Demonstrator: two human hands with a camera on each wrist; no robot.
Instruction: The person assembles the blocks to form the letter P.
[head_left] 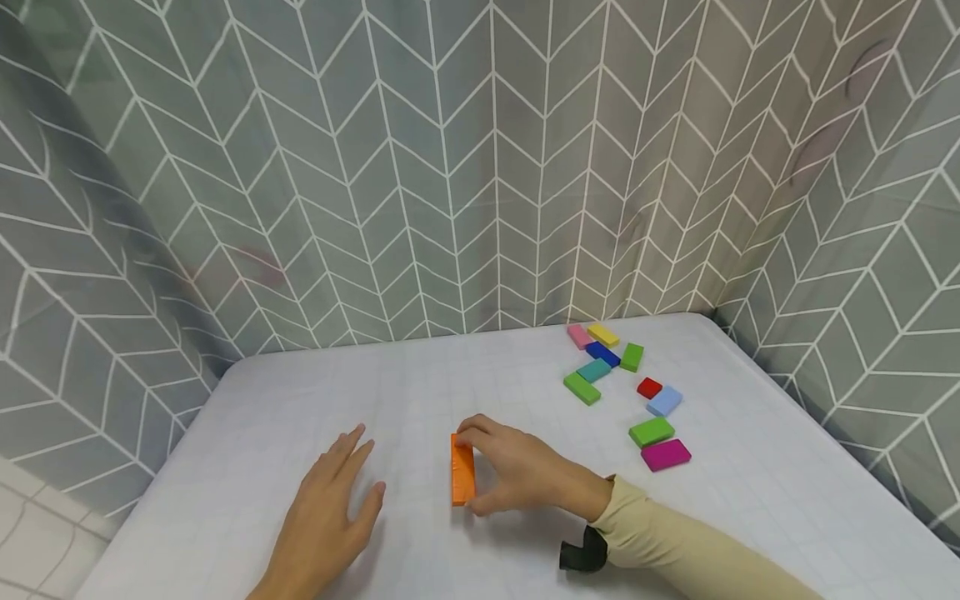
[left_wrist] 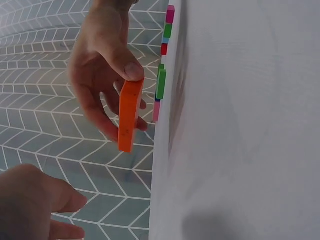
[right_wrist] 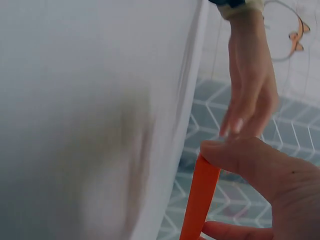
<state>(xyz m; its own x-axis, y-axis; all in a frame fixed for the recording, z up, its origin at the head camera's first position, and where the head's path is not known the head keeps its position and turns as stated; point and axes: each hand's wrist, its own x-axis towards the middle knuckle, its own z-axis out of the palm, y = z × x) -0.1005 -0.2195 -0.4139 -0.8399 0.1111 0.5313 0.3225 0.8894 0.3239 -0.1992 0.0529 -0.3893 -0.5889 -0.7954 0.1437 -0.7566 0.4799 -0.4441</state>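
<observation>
An orange rectangular block [head_left: 462, 472] is pinched along its length by my right hand [head_left: 517, 468], thumb at the near end and fingers at the far end. In the left wrist view the orange block [left_wrist: 129, 117] appears above the white tabletop, gripped by the right hand [left_wrist: 100, 60]. To its left, my left hand [head_left: 322, 508] hovers with fingers spread, holding nothing. In the right wrist view the thumb presses one end of the orange block [right_wrist: 201, 197], and the left hand [right_wrist: 252, 85] shows beyond it.
At the right of the white table [head_left: 300, 400] lie several coloured blocks: a magenta block [head_left: 666, 455], a green block [head_left: 652, 432], a light blue block [head_left: 664, 401], a red block [head_left: 648, 387] and others farther back. A patterned curtain [head_left: 465, 167] surrounds the table's back and sides.
</observation>
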